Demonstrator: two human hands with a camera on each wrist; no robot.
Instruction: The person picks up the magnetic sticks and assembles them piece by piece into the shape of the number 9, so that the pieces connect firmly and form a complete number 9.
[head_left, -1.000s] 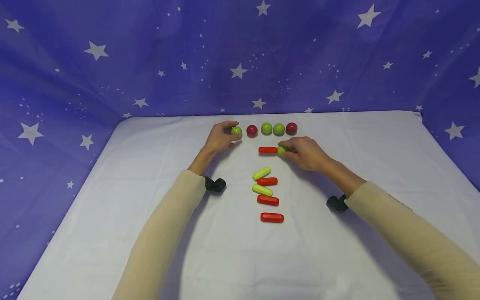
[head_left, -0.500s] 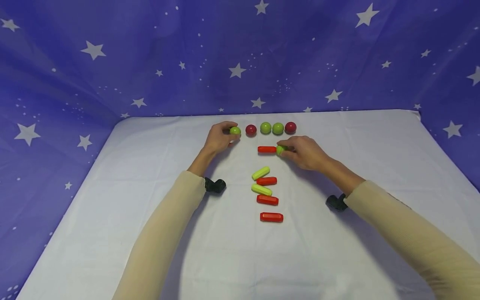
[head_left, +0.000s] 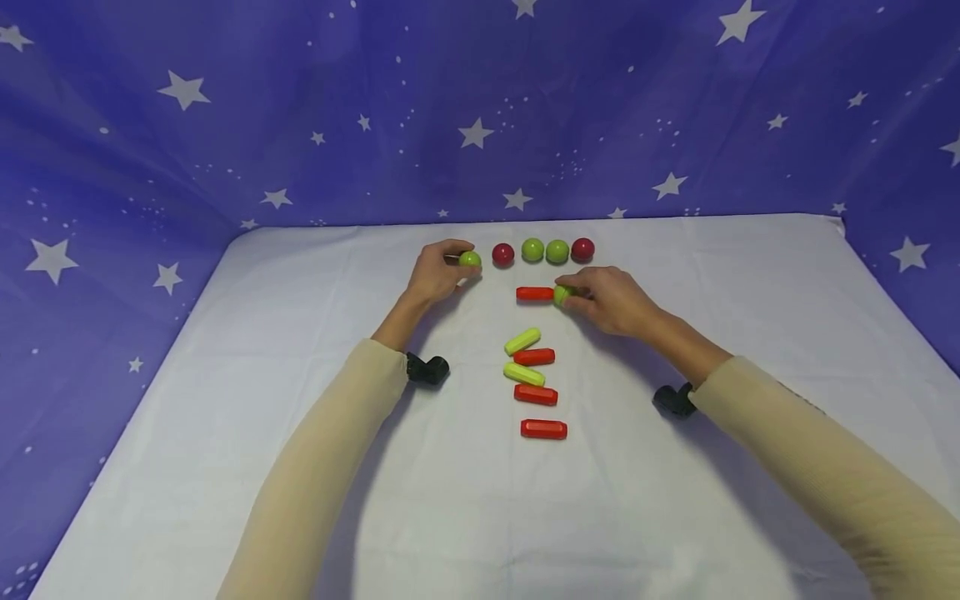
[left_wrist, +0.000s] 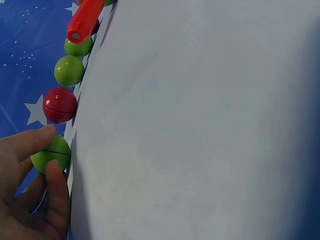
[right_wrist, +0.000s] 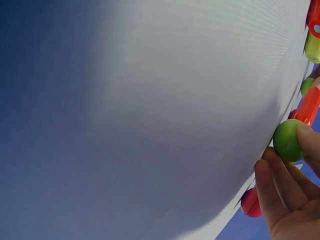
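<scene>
In the head view, my left hand [head_left: 437,273] pinches a glossy green ball [head_left: 469,260] between thumb and fingers, at the left end of a row of balls. A seam line runs round this ball in the left wrist view. My right hand [head_left: 611,302] grips another green ball [head_left: 562,296] closer to me, with the thumb on its near side. From that ball a red faceted stick [head_left: 535,293] points left, its end against the ball. The stick's free end shows a small pale hole in the left wrist view. Fingers partly hide both balls.
Right of the left hand, the row continues with a red ball [head_left: 503,255], two green balls [head_left: 544,250] and another red ball [head_left: 582,249]. Nearer me lie two yellow-green sticks [head_left: 522,341] and several red sticks [head_left: 543,429]. A starry blue backdrop [head_left: 420,125] rises behind the white-covered table [head_left: 450,517].
Both hands keep their holds and stay nearly still. The head view has shifted slightly, so the scene sits a little higher in it.
</scene>
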